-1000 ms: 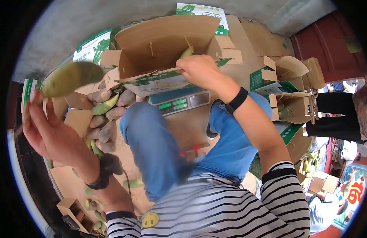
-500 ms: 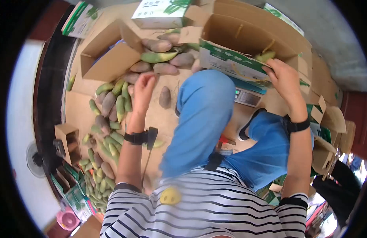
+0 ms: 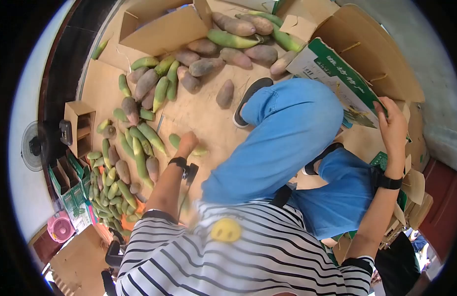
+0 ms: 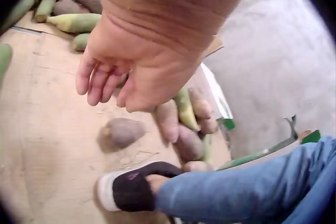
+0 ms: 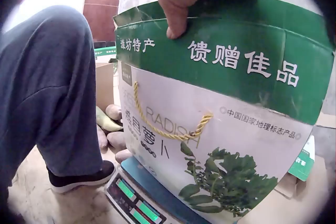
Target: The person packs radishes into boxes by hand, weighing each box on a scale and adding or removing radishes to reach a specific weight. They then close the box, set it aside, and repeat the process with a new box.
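My left hand reaches low over the cardboard-covered floor, beside a green radish partly behind it. In the left wrist view its fingers hang loosely bent with nothing between them. My right hand grips the top edge of a green-and-white radish carton. The right wrist view shows the thumb pressed on the carton's green outer face; the other fingers are hidden behind the edge. This carton stands open-topped on a digital scale with lit green displays.
Purplish radishes and green ones lie heaped ahead and to the left, beside an open cardboard box. One loose purplish radish lies near my shoe. A fan and a pink fan stand at far left.
A blurred green radish at my left fingertips a second ago is gone from there. That hand has swung down toward the floor radishes. The view has turned left; my right hand stays on the carton edge.
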Motion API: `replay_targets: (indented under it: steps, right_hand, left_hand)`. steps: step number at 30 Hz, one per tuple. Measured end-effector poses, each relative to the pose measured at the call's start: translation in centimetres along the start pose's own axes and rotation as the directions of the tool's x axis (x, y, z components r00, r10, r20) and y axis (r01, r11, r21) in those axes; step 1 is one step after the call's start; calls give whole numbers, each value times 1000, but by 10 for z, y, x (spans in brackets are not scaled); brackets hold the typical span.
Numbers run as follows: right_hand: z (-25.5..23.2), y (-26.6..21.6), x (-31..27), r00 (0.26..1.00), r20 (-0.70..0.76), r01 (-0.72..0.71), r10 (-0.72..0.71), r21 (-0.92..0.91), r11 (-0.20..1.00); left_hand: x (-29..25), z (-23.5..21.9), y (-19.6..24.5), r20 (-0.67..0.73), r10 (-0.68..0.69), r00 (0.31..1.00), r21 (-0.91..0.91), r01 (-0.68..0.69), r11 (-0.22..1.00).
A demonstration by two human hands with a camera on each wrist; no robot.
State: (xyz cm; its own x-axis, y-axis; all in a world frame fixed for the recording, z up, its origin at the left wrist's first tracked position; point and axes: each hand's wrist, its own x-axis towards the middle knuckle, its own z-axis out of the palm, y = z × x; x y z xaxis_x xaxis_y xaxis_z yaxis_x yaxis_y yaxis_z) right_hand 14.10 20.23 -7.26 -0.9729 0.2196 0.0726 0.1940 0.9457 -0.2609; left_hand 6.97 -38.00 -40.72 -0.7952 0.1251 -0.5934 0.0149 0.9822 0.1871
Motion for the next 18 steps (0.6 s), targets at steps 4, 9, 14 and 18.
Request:
replay_targets:
  steps: [4, 9, 14, 18]
  right_hand:
    - [-1, -8, 1, 1000, -12, -23, 23, 7, 1000]
    - [0, -7, 2, 999, -47, -23, 21, -39, 999]
    - [3, -3, 1, 998, -55, 5, -7, -37, 999]
    - [5, 5, -1, 993, -115, 20, -29, -75, 997]
  left_hand:
    - [-49, 8, -7, 45, -106, 993, 83, 102, 991]
    - [-79, 22, 4, 374, 356, 856, 527, -512, 678]
    - [-59, 46, -9, 289, 369, 883, 606, -467, 644]
    - [-42, 50, -4, 254, 345, 904, 626, -426, 654]
